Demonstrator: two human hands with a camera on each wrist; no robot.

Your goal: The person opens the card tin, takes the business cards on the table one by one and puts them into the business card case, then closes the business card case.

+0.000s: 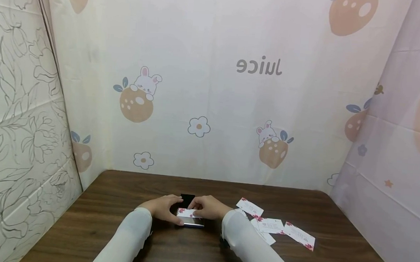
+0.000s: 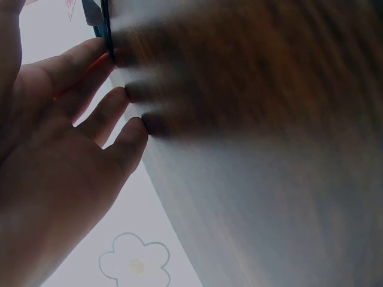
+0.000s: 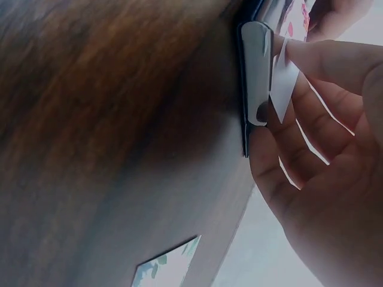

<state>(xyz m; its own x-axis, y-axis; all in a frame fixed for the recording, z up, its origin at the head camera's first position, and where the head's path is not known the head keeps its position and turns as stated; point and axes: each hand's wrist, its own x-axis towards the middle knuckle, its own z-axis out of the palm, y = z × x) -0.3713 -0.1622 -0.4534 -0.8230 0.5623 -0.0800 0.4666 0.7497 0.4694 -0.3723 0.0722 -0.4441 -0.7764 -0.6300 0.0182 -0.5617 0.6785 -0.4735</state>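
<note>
While the right grip (image 1: 209,207) pinches a card (image 1: 184,212), left grip (image 1: 161,208) relaxed, case (image 1: 193,221) between both

A pale printed backdrop (image 1: 212,91) rises behind the brown table (image 1: 185,252) — flowery wall (image 1: 15,97) left.

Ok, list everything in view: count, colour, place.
card case: one, black and silvery, open between the hands
held card: one, white and pinkish red, at the case
loose cards: at least five, white and red, right on the table
table: one, dark brown, underneath
cloth hangings: three sides, pale, printed, behind and beside the table
left hand: one, at the case's left
right hand: one, pinching the held card
sleeves: two, white, on the arms
</note>
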